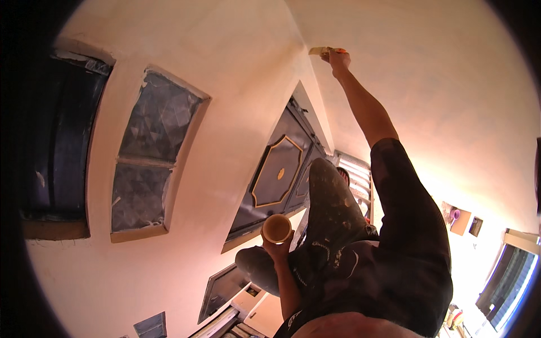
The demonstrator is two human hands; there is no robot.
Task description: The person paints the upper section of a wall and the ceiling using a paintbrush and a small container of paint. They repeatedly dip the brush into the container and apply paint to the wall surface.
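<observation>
A flat paintbrush point(318, 51) is in my right hand point(339, 60), at the end of my outstretched arm. Its pale bristles are close to the corner line where two pale painted surfaces point(270, 38) meet; whether they touch it I cannot tell. My left hand point(279, 249) grips a round open container point(277, 228) near my bent knee. The container's inside looks tan, and its contents are unclear. Paint specks mark my dark trousers point(334, 203).
A dark door with gold trim point(277, 171) stands beyond my knees. To the left are a patterned glass window point(154, 139) and a dark shuttered opening point(63, 139). Light slats point(355, 173) show behind my leg. Another window point(505, 279) is at lower right, near bright glare.
</observation>
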